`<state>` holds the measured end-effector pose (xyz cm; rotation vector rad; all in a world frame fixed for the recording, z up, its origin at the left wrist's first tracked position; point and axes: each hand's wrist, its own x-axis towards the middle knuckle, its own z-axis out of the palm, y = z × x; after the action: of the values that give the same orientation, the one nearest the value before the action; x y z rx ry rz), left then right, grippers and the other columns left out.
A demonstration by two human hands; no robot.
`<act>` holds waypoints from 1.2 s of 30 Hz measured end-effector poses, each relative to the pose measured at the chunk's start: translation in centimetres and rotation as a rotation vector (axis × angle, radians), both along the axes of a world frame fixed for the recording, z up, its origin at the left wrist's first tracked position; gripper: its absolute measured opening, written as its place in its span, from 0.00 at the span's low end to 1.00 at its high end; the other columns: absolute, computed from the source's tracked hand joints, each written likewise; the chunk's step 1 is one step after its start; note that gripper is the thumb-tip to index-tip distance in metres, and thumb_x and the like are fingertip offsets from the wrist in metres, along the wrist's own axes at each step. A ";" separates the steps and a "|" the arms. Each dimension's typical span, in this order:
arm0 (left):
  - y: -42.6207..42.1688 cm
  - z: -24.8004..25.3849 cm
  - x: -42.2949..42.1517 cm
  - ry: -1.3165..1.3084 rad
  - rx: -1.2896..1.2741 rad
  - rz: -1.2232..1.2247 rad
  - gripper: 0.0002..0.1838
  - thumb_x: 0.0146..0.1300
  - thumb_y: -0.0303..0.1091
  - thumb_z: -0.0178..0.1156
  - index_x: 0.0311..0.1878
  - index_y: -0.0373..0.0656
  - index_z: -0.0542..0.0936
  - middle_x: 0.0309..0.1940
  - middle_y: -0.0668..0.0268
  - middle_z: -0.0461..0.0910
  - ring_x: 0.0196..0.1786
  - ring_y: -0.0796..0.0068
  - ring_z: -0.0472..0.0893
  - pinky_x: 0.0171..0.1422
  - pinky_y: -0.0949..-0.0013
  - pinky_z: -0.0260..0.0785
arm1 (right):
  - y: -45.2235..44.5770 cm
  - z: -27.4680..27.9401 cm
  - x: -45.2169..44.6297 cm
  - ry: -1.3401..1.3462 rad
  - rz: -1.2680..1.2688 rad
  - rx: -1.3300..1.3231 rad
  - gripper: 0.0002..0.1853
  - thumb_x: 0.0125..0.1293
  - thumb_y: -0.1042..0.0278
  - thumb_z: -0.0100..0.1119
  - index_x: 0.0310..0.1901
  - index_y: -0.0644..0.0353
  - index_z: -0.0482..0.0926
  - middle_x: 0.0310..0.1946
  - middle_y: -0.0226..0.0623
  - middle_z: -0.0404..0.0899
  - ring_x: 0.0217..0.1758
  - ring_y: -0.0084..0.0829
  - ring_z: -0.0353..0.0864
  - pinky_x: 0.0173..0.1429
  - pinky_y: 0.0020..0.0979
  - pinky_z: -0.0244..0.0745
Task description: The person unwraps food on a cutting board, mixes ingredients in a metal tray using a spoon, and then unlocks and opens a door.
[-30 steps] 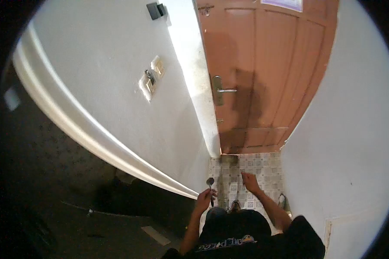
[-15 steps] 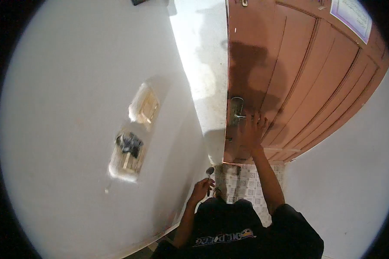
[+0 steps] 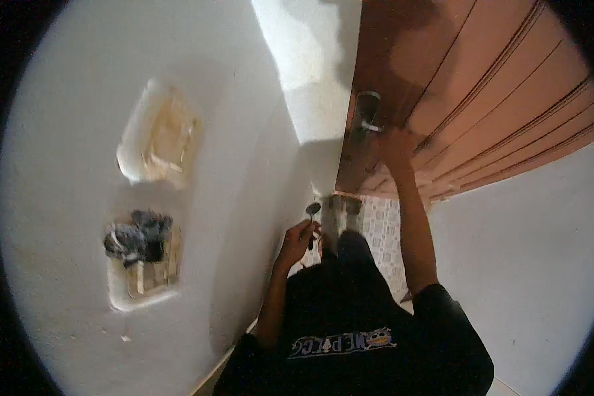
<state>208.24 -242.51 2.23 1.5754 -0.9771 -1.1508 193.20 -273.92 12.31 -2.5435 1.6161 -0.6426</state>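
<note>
Right hand (image 3: pixel 397 146) lies over the free end of a lever handle (image 3: pixel 371 127); blur hides whether its fingers wrap the metal or merely rest there, so I cannot tell its grip. Left hand (image 3: pixel 297 243) is closed around the stem of a spoon (image 3: pixel 313 208).

Pale grey left wall (image 3: pixel 79 165) fills that side of the view, with a right wall (image 3: pixel 521 264) facing it. Between them stands a reddish-brown panelled door (image 3: pixel 482 72), dark shadow falling across part of it. Below comes a black shirt (image 3: pixel 363 297) bearing lettering and a skull motif. Patterned floor tiles (image 3: pixel 381 228) show beyond the legs. Two cream wall plates (image 3: pixel 168 135) sit on the left wall, a blurred dark object (image 3: pixel 138 237) covering part of the lower one. On the door, the lever handle projects from a metal backplate (image 3: pixel 367 104). The spoon, near the left wall, points its round, dark bowl away from the body, well apart from the right hand.
</note>
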 end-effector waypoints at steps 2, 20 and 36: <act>0.5 -0.7 -0.4 0.083 0.001 0.024 0.16 0.81 0.36 0.47 0.51 0.33 0.80 0.42 0.61 0.85 0.44 0.73 0.81 0.51 0.67 0.75 | -0.8 -0.5 0.1 0.102 -0.053 0.044 0.23 0.57 0.42 0.65 0.40 0.56 0.88 0.33 0.49 0.87 0.39 0.51 0.88 0.44 0.50 0.83; 0.8 2.7 -0.2 -0.146 -0.115 -0.012 0.14 0.79 0.33 0.50 0.50 0.34 0.83 0.45 0.59 0.86 0.47 0.70 0.84 0.51 0.65 0.78 | -0.9 -1.0 0.7 -0.097 -0.133 -0.007 0.21 0.54 0.50 0.65 0.46 0.52 0.87 0.46 0.44 0.85 0.46 0.51 0.86 0.50 0.49 0.82; 1.5 1.6 -0.4 -0.129 -0.105 -0.002 0.13 0.76 0.32 0.52 0.51 0.36 0.83 0.37 0.59 0.87 0.32 0.73 0.81 0.41 0.66 0.75 | -0.8 -1.6 0.1 -0.031 -0.135 -0.069 0.18 0.54 0.58 0.69 0.49 0.47 0.87 0.49 0.42 0.86 0.47 0.50 0.86 0.48 0.48 0.81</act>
<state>207.84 -240.98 3.80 1.5794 -1.1061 -0.9928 193.34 -274.74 10.75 -2.4733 1.7973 -0.7576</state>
